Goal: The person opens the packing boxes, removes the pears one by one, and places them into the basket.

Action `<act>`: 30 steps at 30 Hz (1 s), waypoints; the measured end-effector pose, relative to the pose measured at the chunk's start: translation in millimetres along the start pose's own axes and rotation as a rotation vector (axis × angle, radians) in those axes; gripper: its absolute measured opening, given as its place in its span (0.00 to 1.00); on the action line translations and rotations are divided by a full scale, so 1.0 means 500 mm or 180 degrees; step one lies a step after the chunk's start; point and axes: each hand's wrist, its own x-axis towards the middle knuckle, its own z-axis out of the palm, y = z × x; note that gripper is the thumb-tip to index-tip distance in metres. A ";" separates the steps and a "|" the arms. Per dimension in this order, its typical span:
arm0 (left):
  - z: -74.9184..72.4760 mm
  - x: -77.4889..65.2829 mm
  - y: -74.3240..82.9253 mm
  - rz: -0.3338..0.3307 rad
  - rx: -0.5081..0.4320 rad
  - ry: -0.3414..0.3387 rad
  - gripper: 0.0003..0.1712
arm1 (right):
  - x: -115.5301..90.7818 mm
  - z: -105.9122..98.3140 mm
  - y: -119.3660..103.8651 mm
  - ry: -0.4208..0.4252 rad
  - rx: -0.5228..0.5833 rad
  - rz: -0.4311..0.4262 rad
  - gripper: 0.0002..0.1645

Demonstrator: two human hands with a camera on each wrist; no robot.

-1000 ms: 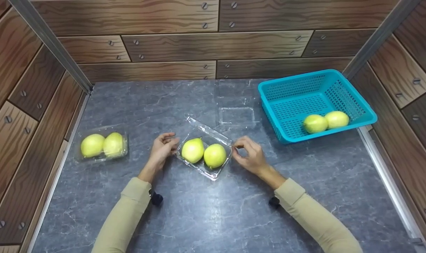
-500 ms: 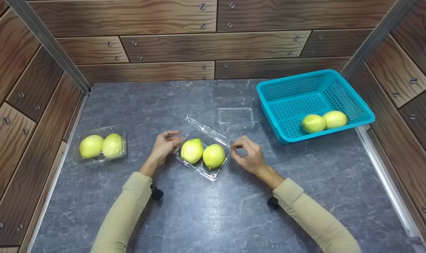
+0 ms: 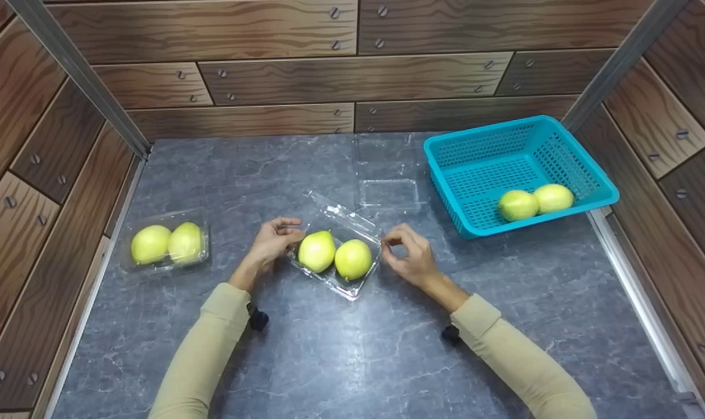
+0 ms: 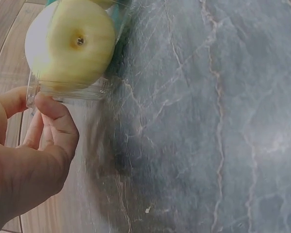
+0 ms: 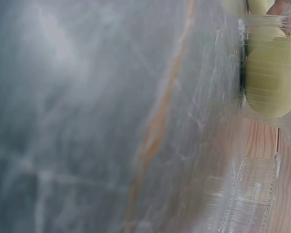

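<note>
Two yellow-green pears [image 3: 316, 252] [image 3: 353, 260] sit side by side in a clear plastic clamshell box [image 3: 329, 283] on the table; its lid stands open at the far side. My left hand [image 3: 272, 241] pinches the left corner of the box's rim. In the left wrist view, thumb [image 4: 53, 107] and fingers meet at the clear edge below a pear [image 4: 77, 43]. My right hand [image 3: 413, 256] pinches the box's right corner between thumb and forefinger. The right wrist view has a pear [image 5: 270, 77] behind clear plastic, with only slivers of the right hand at the edge.
A second clear box [image 3: 205, 256] with two pears stands at the left. An open clear box [image 3: 389, 192] lies behind, beside a blue basket [image 3: 454, 203] holding two pears [image 3: 518, 205]. Wood-patterned walls [image 3: 241, 81] bound the table [image 3: 340, 361].
My left hand has moved slightly right, its fingers now over the box's left corner. The right hand stays at the right corner. The box and pears hold nearly the same place.
</note>
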 end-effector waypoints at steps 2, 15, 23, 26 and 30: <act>-0.001 -0.002 -0.001 0.0008 -0.0008 -0.0008 0.26 | -0.001 0.001 0.002 -0.0004 0.0039 0.0040 0.18; -0.014 -0.011 -0.003 -0.0071 0.0101 -0.0056 0.24 | 0.009 0.010 0.002 0.0073 0.0177 0.0485 0.17; -0.027 -0.021 -0.008 -0.0150 0.0135 -0.0199 0.27 | 0.020 0.014 -0.003 0.0120 0.0228 0.0721 0.15; -0.030 -0.025 -0.011 -0.0179 0.0126 -0.0248 0.26 | 0.023 0.016 -0.002 0.0139 0.0185 0.0789 0.15; -0.033 -0.034 -0.014 -0.0231 0.0083 -0.0260 0.26 | 0.023 0.020 0.001 0.0167 0.0148 0.0903 0.13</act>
